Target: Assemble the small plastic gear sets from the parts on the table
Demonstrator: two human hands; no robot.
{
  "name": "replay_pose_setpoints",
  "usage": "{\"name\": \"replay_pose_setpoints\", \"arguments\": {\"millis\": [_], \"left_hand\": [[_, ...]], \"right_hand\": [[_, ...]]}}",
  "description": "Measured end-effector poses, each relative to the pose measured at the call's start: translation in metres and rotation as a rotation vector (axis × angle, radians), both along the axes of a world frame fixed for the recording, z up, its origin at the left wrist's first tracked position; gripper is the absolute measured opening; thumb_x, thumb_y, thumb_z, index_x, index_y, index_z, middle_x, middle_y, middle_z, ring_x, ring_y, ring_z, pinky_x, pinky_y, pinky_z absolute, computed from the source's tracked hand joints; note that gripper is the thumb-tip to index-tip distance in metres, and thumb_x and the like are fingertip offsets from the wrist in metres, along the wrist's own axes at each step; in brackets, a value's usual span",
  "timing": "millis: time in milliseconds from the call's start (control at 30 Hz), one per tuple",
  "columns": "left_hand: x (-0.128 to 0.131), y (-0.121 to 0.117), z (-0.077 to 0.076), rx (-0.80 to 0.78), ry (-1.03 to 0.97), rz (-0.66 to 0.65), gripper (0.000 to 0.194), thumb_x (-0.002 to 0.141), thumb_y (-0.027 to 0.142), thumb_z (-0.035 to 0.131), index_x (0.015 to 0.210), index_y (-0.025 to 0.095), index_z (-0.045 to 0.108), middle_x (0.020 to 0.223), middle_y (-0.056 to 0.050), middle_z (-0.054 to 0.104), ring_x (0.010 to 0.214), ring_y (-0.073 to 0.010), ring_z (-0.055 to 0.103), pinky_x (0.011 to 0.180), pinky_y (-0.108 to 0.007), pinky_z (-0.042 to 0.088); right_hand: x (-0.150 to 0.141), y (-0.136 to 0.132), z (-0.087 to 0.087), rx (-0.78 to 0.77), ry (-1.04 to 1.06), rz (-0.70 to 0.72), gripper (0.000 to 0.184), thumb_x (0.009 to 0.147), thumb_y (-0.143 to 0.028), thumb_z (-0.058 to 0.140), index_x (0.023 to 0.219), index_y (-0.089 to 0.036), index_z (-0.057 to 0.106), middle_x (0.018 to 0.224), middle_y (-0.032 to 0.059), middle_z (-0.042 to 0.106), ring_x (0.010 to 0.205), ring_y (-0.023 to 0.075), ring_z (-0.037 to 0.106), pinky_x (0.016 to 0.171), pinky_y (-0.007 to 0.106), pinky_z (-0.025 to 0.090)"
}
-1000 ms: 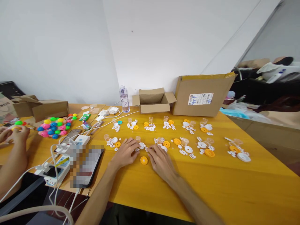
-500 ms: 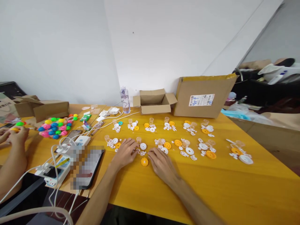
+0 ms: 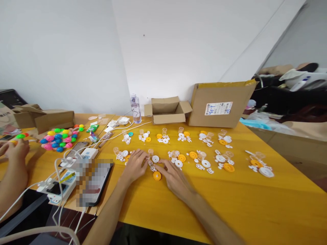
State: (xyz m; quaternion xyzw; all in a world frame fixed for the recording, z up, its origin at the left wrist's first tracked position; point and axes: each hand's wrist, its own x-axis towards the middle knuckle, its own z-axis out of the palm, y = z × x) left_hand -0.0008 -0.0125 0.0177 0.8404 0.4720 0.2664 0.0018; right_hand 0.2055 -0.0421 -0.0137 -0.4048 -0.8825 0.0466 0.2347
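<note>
My left hand (image 3: 136, 166) rests low over the table with its fingers bent together; whatever is between the fingertips is too small to make out. Across from it, my right hand (image 3: 176, 175) has its fingers apart, the index finger reaching toward a white perforated plastic piece (image 3: 152, 168). Between the hands lies a white plastic wheel (image 3: 155, 159). Just behind it stands a small clear cup (image 3: 150, 152). An orange toothed disc (image 3: 157, 176) with a white centre sits nearest me.
Similar groups of parts (image 3: 205, 163) lie in two rows. Behind stand an open carton (image 3: 169, 118), a large cardboard box (image 3: 222, 105) and a water bottle (image 3: 136, 109). To the left are a phone (image 3: 98, 183), a power strip (image 3: 63, 185), colourful balls (image 3: 58, 139) and another person's hands (image 3: 19, 149).
My right hand's fingers have spread and its index finger reaches further left over the white pieces. A perforated piece has shifted slightly between the hands. My left hand has barely moved.
</note>
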Motion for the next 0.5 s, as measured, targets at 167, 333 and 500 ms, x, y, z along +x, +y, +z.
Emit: {"name": "replay_pose_setpoints", "arguments": {"millis": [167, 333, 500], "left_hand": [[-0.006, 0.0049, -0.0007, 0.043, -0.063, 0.114, 0.021, 0.08, 0.003, 0.048, 0.083, 0.023, 0.051, 0.079, -0.002, 0.062, 0.08, -0.0222, 0.058, 0.071, -0.033, 0.042], [-0.0073, 0.0065, -0.003, 0.009, -0.06, 0.089, 0.026, 0.073, -0.001, 0.047, 0.082, 0.023, 0.052, 0.081, -0.002, 0.06, 0.083, -0.023, 0.058, 0.075, -0.034, 0.044], [-0.0049, 0.0035, -0.0005, -0.077, -0.059, -0.007, 0.029, 0.074, -0.002, 0.045, 0.085, 0.023, 0.055, 0.087, -0.003, 0.061, 0.087, -0.022, 0.058, 0.08, -0.036, 0.045]], "right_hand": [[-0.0009, 0.002, -0.0021, -0.03, -0.061, -0.001, 0.08, 0.079, 0.011, 0.041, 0.141, -0.039, 0.047, 0.129, 0.0065, 0.055, 0.113, 0.0224, 0.057, 0.092, 0.036, 0.05], [-0.0025, 0.005, -0.0044, -0.038, -0.068, -0.051, 0.08, 0.079, 0.01, 0.042, 0.143, -0.039, 0.045, 0.131, 0.0079, 0.053, 0.116, 0.0246, 0.054, 0.095, 0.04, 0.049], [-0.0014, 0.0056, -0.0037, -0.012, -0.026, -0.015, 0.081, 0.078, 0.012, 0.04, 0.142, -0.038, 0.046, 0.128, 0.0084, 0.053, 0.114, 0.0237, 0.055, 0.094, 0.039, 0.051]]}}
